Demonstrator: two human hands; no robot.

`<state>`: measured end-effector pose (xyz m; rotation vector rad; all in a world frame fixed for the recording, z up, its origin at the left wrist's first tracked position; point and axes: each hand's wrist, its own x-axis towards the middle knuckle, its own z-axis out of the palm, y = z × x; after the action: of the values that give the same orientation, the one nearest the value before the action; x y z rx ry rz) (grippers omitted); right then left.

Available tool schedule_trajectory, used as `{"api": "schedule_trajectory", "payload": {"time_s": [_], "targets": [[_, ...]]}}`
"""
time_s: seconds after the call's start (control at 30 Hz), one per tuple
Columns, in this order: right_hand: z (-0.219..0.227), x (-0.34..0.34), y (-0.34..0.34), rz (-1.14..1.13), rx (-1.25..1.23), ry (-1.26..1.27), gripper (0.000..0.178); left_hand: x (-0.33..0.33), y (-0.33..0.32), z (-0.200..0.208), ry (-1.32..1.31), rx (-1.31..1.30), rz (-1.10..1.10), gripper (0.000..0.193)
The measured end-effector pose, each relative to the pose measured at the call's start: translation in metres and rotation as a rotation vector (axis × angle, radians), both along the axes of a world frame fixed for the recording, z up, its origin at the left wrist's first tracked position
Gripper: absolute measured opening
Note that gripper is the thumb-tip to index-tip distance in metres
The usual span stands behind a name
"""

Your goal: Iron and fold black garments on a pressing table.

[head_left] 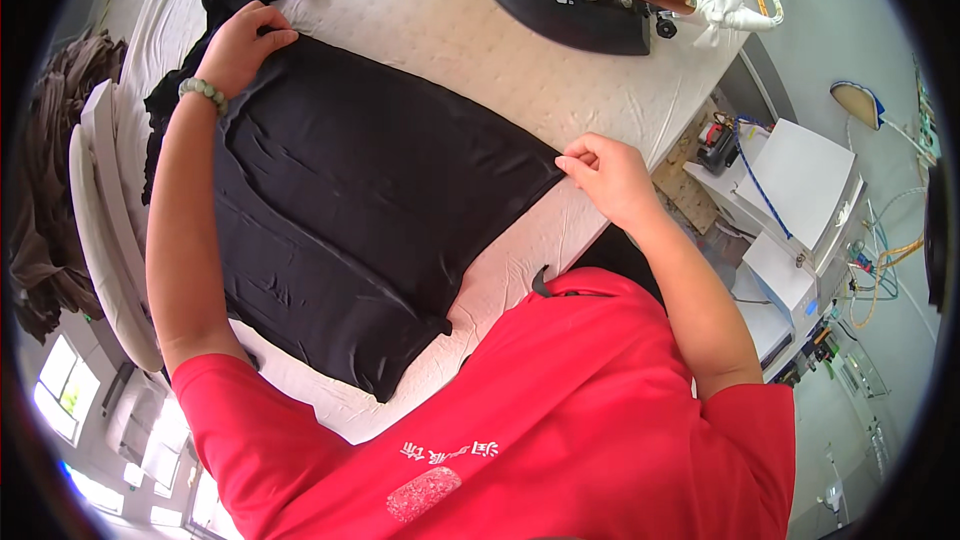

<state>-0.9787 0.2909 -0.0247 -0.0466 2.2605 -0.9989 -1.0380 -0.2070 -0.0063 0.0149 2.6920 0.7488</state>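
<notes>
Now left hand [243, 45] pinches black garment [350, 190] far edge; right hand [610, 175] pinches near corner; iron [585, 5] well apart.

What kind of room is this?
Probably a clothes-pressing workshop. A heavy iron sits on a padded ironing table, and both hands smooth a black garment flat.

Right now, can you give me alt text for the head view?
Both hands pin a flat black fabric garment on a padded cream ironing table: left hand at its far edge, right hand pinching its corner. A wooden-handled black iron rests beyond.
</notes>
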Motion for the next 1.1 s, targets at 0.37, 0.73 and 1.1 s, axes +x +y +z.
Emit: {"api": "schedule_trajectory", "payload": {"time_s": [0.37, 0.73, 1.1], "targets": [[0.001, -0.007, 0.002, 0.038, 0.118, 0.085, 0.016, 0.027, 0.107, -0.023, 0.853, -0.317, 0.349, 0.02], [0.015, -0.001, 0.008, 0.038, -0.123, 0.009, 0.014, 0.113, 0.285, -0.052, 0.658, -0.22, 0.569, 0.064], [-0.008, -0.013, 0.015, -0.014, -0.162, -0.151, 0.013, 0.131, 0.341, -0.051, 0.428, -0.227, 0.606, 0.099]]}}
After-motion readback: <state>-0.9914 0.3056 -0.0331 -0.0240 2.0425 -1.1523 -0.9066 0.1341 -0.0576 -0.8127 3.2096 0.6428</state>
